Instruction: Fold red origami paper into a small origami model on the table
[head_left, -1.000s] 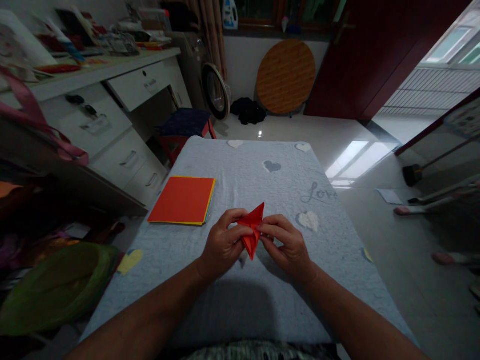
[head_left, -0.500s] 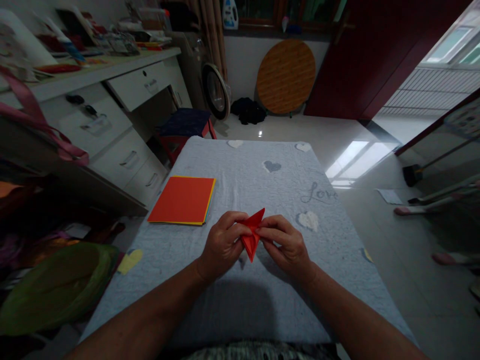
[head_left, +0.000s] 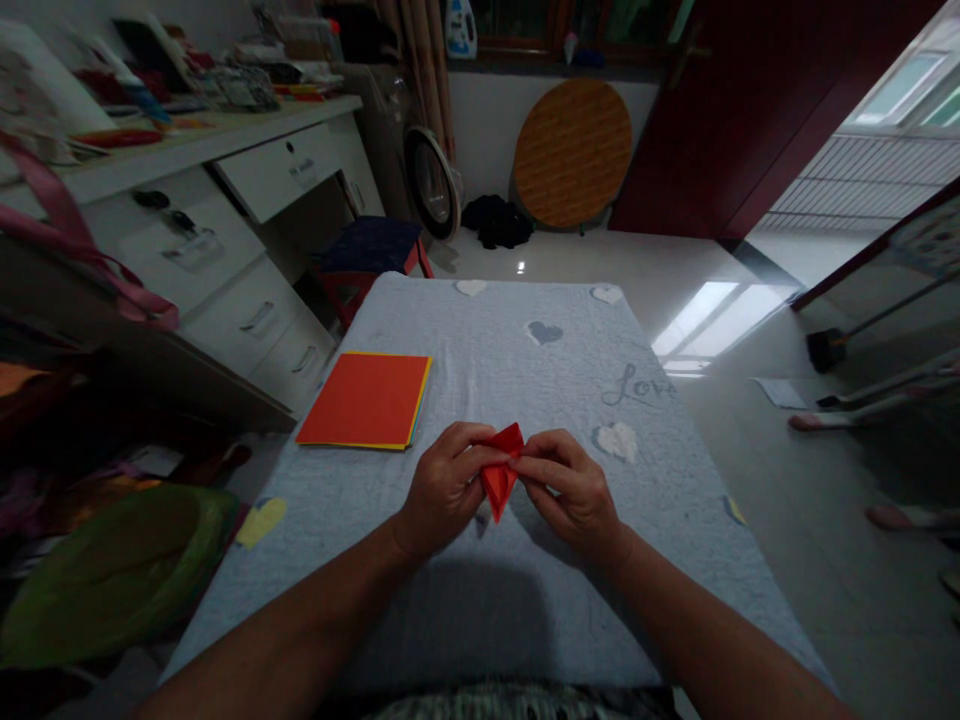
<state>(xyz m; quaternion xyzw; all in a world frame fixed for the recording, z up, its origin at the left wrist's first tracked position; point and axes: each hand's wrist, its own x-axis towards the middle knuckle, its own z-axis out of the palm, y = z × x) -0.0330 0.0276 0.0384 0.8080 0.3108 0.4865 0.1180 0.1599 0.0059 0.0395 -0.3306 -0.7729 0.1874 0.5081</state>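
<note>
A small piece of folded red paper, pointed at top and bottom, is held up between both hands over the cloth-covered table. My left hand pinches its left side, thumb lying across the front. From the other side, my right hand grips the paper's right edge between thumb and fingertips. The fingers hide parts of the folds. Left of my hands lies a square stack of coloured paper, an orange-red sheet on top with yellow edges beneath.
A green-lined bin stands beside the table's left side. Beyond the far left corner is a stool with a dark top. White drawers run along the left. A round wooden board leans against the back wall.
The folded paper's upper tip has shifted left and slightly down, and the piece looks a little turned between my fingers. Both hands stay almost in place.
</note>
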